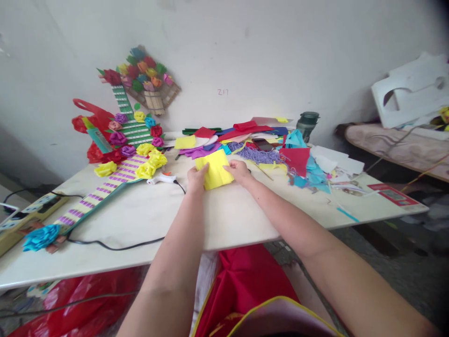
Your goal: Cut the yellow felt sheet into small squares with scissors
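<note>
A square of yellow crepe paper [215, 169] is held up just above the white table, tilted towards me. My left hand [197, 177] pinches its left edge, with the thumb on the near face. On the opposite side my right hand [239, 171] grips the right edge between thumb and fingers. The fingers behind the paper are hidden. Left of my hands a white glue gun [162, 179] lies on the table, its black cord running off. Beyond the paper are stacks of coloured paper, including a yellow piece [185, 142] on top.
A decorated guitar-shaped panel [101, 192] with paper flowers leans at the left, near a power strip [31, 213]. Purple shreds [257, 153], a red sheet [295, 161] and blue scraps [312, 175] lie at the right. A dark bottle [307, 125] stands behind.
</note>
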Tool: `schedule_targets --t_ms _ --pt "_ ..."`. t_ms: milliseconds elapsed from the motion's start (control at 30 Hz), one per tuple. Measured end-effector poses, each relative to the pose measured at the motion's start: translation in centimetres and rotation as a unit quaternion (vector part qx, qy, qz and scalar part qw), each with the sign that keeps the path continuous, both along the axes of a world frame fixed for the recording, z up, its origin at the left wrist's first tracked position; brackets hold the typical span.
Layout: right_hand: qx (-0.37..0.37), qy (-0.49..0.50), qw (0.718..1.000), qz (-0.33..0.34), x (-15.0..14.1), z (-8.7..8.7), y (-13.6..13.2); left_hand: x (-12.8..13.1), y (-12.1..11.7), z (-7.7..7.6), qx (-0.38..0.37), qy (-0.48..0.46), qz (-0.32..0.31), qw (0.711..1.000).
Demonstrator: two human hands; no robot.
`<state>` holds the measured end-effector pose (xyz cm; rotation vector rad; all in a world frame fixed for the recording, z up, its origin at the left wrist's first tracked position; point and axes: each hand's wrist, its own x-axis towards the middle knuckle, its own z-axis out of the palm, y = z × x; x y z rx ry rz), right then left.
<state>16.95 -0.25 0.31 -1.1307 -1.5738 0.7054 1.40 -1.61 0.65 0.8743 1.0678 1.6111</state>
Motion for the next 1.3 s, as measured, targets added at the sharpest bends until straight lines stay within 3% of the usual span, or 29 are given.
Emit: schedule_targets --t_ms 133,300,567,733,867,933,1100,1200,1300 --pt "0.017 0.002 0.999 -0.033 0.1 -0.5 0.6 -0.3 0.0 0.0 -0.016 0.046 0.012 0.999" --pt "0.036 0.017 0.997 -0.068 0.4 -0.8 1.2 -0.6 0.0 -0.1 -0.020 0.116 -0.050 0.992" --pt "0.053 -0.012 0.991 -0.124 0.3 -0.8 1.2 -0.6 0.7 -0.2 -0.021 0.244 0.027 0.969" --pt "0.035 0.021 0.990 -0.138 0.5 -0.8 1.7 -0.4 0.4 0.1 -0.010 0.154 -0.061 0.986" --pt "0.011 0.082 0.987 -0.138 0.7 -0.6 2.1 -0.2 0.0 0.6 -0.002 0.119 -0.132 0.984" --pt "-0.001 0.122 0.987 -0.102 0.5 -0.3 1.8 -0.2 0.0 0.8 0.008 0.127 -0.104 0.986" --pt "-0.038 0.180 0.980 0.080 0.0 0.6 0.4 -0.7 0.9 0.6 0.032 0.129 -0.002 0.991" --pt "-0.045 0.122 0.987 0.100 0.2 0.6 0.3 -1.6 1.6 0.0 0.006 0.139 0.080 0.987" --pt "0.008 -0.043 0.997 0.067 0.7 0.1 0.7 -2.7 2.4 -0.8 -0.046 0.204 0.177 0.962"
